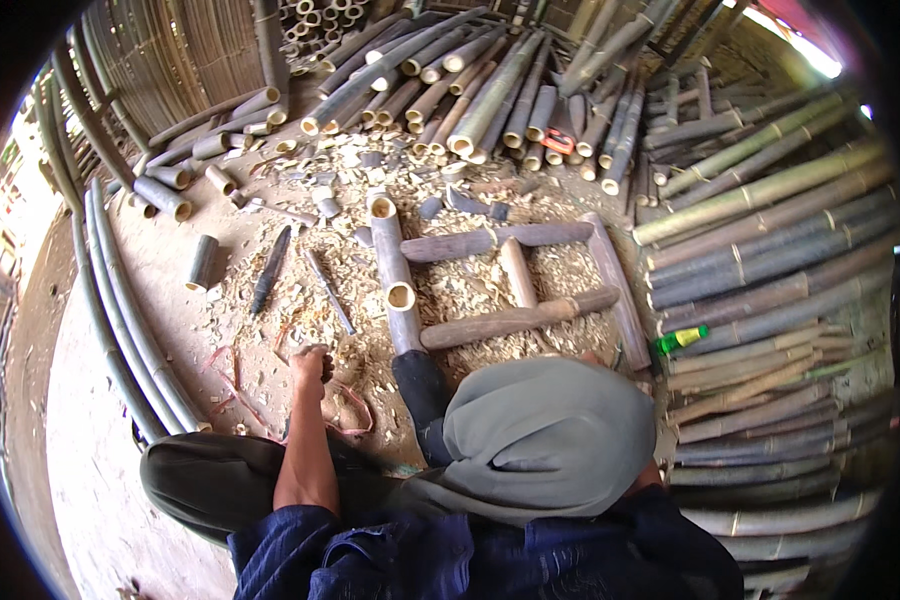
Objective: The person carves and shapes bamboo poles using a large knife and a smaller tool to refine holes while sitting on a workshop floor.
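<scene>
My left hand [312,366] is closed in a fist over the wood chips, left of the bamboo frame. What it holds, if anything, is hidden. Just beyond it lies a thin, dark rod-like tool [330,292], apart from the fingers. Only a sliver of my right hand [592,358] shows behind my raised grey-clad knee, close to the frame's near rail; its fingers are hidden. The frame lies on the ground: a thick bamboo post [392,262] with cut openings, two rails [518,318], a short crosspiece [518,270] and a right-hand post [618,285].
A dark, blade-shaped tool [271,268] and a short bamboo piece [202,262] lie at left. Pink strapping [232,378] loops near my left arm. Cut bamboo [495,95] is piled behind, with an orange-red tool [558,141]. A green bottle [682,339] rests on poles [770,300] at right.
</scene>
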Demonstrator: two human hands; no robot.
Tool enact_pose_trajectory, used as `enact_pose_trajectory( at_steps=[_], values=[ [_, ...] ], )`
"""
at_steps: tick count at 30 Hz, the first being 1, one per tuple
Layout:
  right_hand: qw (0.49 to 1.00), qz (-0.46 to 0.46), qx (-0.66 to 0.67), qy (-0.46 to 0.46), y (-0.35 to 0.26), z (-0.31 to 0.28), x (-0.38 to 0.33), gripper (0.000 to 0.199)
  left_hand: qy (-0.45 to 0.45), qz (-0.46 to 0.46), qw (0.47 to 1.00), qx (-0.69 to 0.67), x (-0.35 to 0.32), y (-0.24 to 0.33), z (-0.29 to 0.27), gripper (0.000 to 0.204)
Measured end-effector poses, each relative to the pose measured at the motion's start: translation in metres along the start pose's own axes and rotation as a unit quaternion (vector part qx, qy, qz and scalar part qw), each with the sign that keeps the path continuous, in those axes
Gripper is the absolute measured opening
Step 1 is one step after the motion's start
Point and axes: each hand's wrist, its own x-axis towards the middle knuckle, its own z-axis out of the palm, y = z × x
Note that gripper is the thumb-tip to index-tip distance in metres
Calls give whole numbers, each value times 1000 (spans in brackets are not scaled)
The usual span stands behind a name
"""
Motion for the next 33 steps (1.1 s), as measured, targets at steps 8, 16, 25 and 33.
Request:
enact_pose_trajectory(
  at_steps=[8, 16, 25, 33],
  values=[
    [940, -303, -1, 158, -212, -66, 183, 26, 46, 79, 980, 176, 5, -24, -17, 26],
    [960, -199, -186, 65, -261, -92, 339, 56, -59, 45, 976, 206, -22, 10, 33, 20],
    [929, -310, -197, 49, -262, -93, 344, 71, -197, 180, 944, 194, -59, 48, 156, 24],
    [952, -60, 270, -132, -287, -107, 172, 45, -312, 405, 822, 252, -127, 138, 190, 28]
  ],
)
